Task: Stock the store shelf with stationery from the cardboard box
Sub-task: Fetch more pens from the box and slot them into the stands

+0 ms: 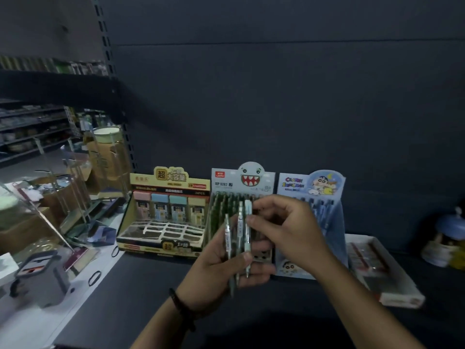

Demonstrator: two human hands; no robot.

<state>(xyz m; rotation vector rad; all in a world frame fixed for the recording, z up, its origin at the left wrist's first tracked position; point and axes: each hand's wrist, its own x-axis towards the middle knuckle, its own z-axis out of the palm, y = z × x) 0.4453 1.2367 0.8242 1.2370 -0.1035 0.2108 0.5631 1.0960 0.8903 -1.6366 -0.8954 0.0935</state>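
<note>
My left grip (219,267) is curling round three slim pale plastic pens (240,222), right grip (284,230) is pinching the rightmost one's top.

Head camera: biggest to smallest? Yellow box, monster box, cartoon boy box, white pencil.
Yellow box
Monster box and cartoon boy box: too alike to rank, hands hide parts
White pencil

The left hand (217,267) holds three pens (240,224) upright in front of the monster box (251,178). The right hand (285,229) pinches the top of one pen. A yellow box (163,219) sits just left of the monster box, and a blue box (310,188) just right of it, all on the shelf (141,285)
</note>
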